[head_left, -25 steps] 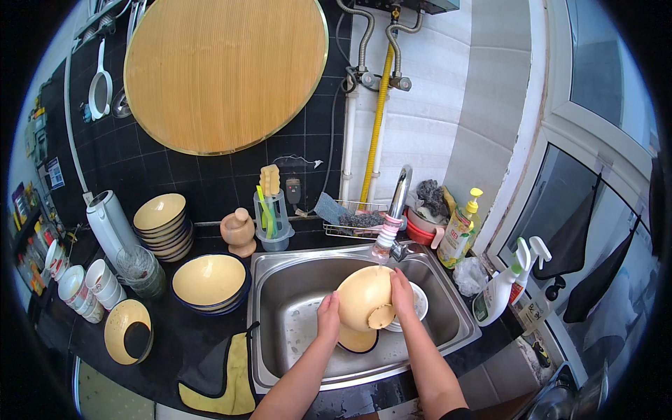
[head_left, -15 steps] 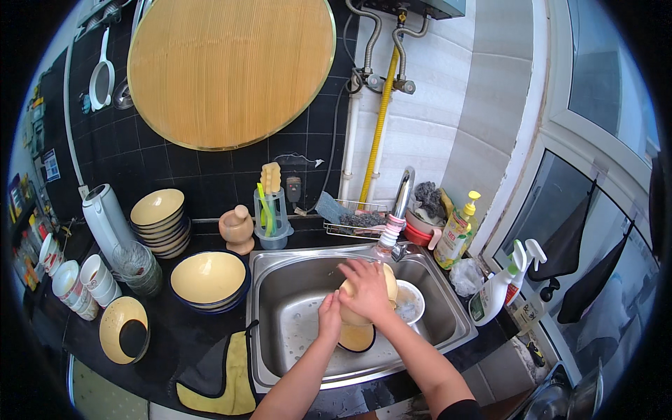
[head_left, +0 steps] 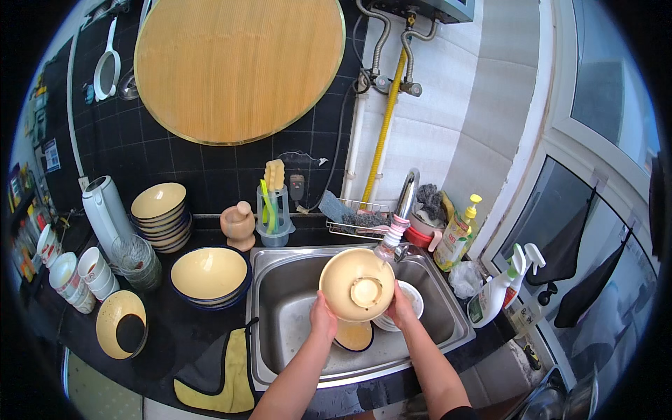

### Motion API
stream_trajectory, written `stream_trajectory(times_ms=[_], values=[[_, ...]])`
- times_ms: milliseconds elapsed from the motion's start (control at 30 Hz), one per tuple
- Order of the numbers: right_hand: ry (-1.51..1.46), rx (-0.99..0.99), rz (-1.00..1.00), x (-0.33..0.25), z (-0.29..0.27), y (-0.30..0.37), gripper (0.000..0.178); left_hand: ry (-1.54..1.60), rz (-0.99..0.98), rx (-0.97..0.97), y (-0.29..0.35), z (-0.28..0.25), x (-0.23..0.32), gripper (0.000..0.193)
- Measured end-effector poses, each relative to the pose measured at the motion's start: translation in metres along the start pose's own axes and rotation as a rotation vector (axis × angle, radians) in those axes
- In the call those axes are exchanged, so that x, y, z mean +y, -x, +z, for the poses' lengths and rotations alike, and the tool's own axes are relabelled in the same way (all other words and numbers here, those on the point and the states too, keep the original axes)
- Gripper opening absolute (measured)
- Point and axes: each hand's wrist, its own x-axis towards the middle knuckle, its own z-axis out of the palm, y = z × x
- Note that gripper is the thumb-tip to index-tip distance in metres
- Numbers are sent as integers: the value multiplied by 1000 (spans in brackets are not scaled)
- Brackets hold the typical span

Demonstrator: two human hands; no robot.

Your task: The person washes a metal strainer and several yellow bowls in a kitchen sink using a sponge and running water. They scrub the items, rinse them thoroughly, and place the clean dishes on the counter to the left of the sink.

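Observation:
Between my two hands a cream bowl [head_left: 343, 280] is held up over the steel sink [head_left: 280, 329], its underside and foot ring turned toward me. My left hand [head_left: 323, 318] grips the bowl's left lower rim, and my right hand [head_left: 401, 306] grips its right side; the bowl hides part of the fingers. Just above the bowl's right edge is the faucet [head_left: 396, 234] with its pink and white nozzle. Below the held bowl, a dark-rimmed cream bowl [head_left: 355, 337] rests in the sink. White bowls [head_left: 413, 297] sit in the sink behind my right hand.
Left of the sink stand cream bowls [head_left: 210, 274], a taller bowl stack [head_left: 161, 203], white cups [head_left: 96, 269] and a yellow-black cloth [head_left: 224, 392]. Behind the sink are a wooden mortar [head_left: 238, 225] and a wire rack [head_left: 357, 220]. Spray bottles [head_left: 493, 294] and a pump bottle [head_left: 458, 234] flank its right.
My right hand has moved off the bowl's surface to its right side. The bowl has turned so its underside faces me, with a hand on each side.

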Motion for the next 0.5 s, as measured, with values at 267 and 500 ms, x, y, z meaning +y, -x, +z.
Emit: stream_trajectory(times_ms=[267,500], values=[[-453,-194,-150,14,-7,-4,33,51,-172,-46,-13,-17,-11,35],[-592,54,-62,15,-26,-15,35,-247,-332,-294,7,7,-6,30]])
